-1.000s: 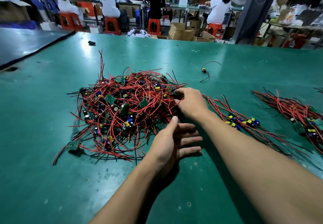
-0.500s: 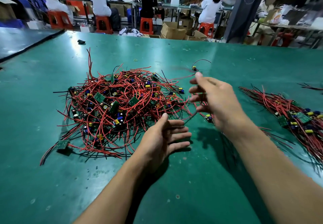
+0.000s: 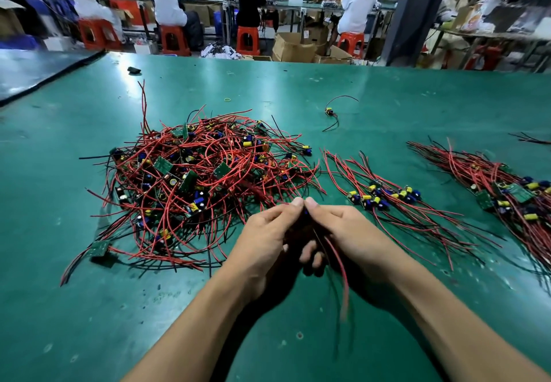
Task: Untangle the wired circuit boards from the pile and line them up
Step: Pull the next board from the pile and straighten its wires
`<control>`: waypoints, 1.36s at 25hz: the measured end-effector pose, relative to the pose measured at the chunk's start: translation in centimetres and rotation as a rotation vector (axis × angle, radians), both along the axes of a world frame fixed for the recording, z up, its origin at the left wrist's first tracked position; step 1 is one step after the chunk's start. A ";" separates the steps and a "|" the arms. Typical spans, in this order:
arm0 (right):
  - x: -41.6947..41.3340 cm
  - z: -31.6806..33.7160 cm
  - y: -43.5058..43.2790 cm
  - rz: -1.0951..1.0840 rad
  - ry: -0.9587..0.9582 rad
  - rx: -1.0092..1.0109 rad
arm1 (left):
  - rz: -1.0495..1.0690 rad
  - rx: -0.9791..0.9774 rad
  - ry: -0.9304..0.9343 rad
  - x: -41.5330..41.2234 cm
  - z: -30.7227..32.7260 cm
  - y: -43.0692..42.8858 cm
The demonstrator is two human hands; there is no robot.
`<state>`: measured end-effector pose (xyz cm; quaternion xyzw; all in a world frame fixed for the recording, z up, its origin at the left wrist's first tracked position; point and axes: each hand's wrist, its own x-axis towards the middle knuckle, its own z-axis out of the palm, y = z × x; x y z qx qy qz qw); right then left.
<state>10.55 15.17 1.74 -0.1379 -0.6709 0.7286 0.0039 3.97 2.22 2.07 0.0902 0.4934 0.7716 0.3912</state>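
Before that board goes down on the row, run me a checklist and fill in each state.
1. Grip: left hand and right hand both pinch the wired board at the thumb tips: ok.
2. Free of the pile: its wires hang toward the person, but a strand may be caught in the pile: cannot tell.
3. Board face: hidden behind the fingers: cannot tell.
4. Wires straight: they trail loose and blurred: not ok.
5. Landing spot: a strip of bare table shows between the pile and the nearest row: ok.
6. Row order: its boards lie side by side: ok.
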 end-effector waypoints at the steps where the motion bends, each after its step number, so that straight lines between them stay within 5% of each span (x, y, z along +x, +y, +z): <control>1: 0.2 0.0 0.3 0.004 -0.002 0.093 | 0.010 0.001 0.001 0.0 0.0 0.0; 5: 0.8 -0.2 1.6 -0.164 0.075 0.698 | 0.016 -0.012 0.011 -0.4 -0.7 0.1; 8: 0.8 0.0 1.7 -0.286 0.173 0.557 | -0.032 -0.013 0.093 -0.4 -1.1 0.2; 12: 1.2 0.1 0.9 -0.080 0.153 0.300 | -0.135 -0.018 0.213 0.1 -1.6 0.0; 16: 1.1 0.3 0.9 -0.136 0.246 0.337 | -0.153 -0.037 0.214 0.2 -1.4 0.0; 23: 0.8 -0.2 1.1 -0.229 0.090 -0.073 | -0.172 -0.010 0.147 -0.1 -0.8 -0.2; 34: 1.1 0.3 1.7 -0.115 0.157 -0.055 | -0.183 -0.031 0.205 0.2 -0.8 -0.3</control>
